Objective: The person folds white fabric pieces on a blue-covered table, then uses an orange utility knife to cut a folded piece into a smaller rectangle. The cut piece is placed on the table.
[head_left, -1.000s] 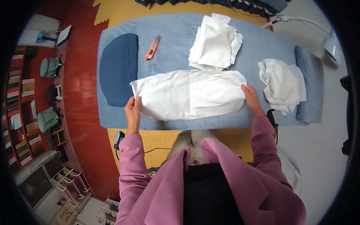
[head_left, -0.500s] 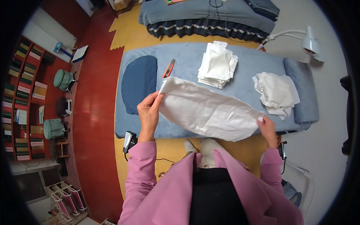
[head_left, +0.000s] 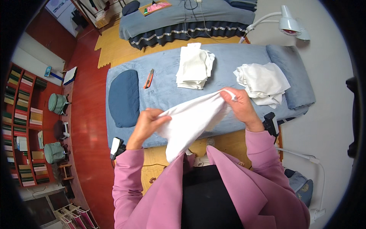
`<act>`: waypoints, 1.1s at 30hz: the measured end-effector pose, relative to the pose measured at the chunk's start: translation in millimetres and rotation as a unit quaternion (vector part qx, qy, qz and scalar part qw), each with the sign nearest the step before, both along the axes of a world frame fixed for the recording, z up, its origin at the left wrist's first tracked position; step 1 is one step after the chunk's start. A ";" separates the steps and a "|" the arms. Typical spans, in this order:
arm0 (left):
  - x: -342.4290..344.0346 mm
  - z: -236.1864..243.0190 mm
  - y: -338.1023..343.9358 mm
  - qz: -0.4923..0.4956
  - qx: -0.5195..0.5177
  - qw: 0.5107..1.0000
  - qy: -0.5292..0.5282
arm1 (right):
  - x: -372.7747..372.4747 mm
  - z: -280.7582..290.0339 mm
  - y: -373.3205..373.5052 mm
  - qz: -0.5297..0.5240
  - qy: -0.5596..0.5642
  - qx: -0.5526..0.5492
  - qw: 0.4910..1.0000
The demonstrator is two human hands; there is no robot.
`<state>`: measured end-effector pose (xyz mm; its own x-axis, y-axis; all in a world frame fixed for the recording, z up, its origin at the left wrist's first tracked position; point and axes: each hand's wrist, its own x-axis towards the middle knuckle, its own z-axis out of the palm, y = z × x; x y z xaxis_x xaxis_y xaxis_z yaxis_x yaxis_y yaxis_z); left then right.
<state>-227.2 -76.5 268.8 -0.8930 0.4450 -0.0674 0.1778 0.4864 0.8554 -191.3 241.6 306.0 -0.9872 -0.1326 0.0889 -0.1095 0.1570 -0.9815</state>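
Observation:
Between my two hands hangs a white cloth (head_left: 192, 120), gathered at its upper edge and drooping toward my jacket. My left hand (head_left: 146, 125) pinches its left side between thumb and fingers. The right hand (head_left: 240, 105), held higher, grips the other end near a corner. Beyond the cloth, a stack of folded white cloths (head_left: 194, 66) lies on the blue-grey bed (head_left: 162, 97). A looser white pile (head_left: 263, 80) sits to its right, just past my right hand. An orange utility knife (head_left: 149, 79) rests on the bed to the left.
A dark blue cushion (head_left: 124, 98) lies at the bed's left end, a grey-blue pillow (head_left: 290, 76) at its right. Behind stands a second covered bed (head_left: 190, 24). A lamp (head_left: 289, 23) reaches in at the far right. Stools (head_left: 55, 152) and a bookshelf (head_left: 28, 129) line the left wall.
The cloth was stretched wide and flat; now my hands are closer together and it sags in folds. My right hand has risen toward the bed. The view has shifted to the right.

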 end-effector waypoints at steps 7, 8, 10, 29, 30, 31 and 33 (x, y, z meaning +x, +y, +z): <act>-25.4 -13.8 -3.8 0.112 0.169 0.977 -0.062 | 4.2 -22.7 61.9 -0.090 -0.052 -0.075 0.992; -28.5 -12.3 0.9 0.135 0.196 0.970 -0.057 | 3.4 -23.9 66.0 -0.090 -0.048 -0.079 0.992; -31.9 -10.7 14.7 0.146 0.226 0.963 -0.031 | 1.3 -26.0 72.9 -0.096 -0.043 -0.087 0.991; -36.7 35.0 130.6 -0.003 -0.103 0.923 0.372 | -31.8 -23.8 100.5 0.083 -0.079 -0.052 0.992; -42.0 32.2 142.3 -0.033 -0.090 0.927 0.363 | -34.1 -21.4 98.7 0.097 -0.072 -0.036 0.992; -45.7 29.7 149.5 -0.060 -0.091 0.930 0.351 | -36.3 -17.7 96.6 0.112 -0.067 -0.020 0.991; -47.3 25.7 155.5 -0.036 -0.044 0.963 0.264 | -39.2 -5.0 95.9 0.061 -0.061 0.004 0.996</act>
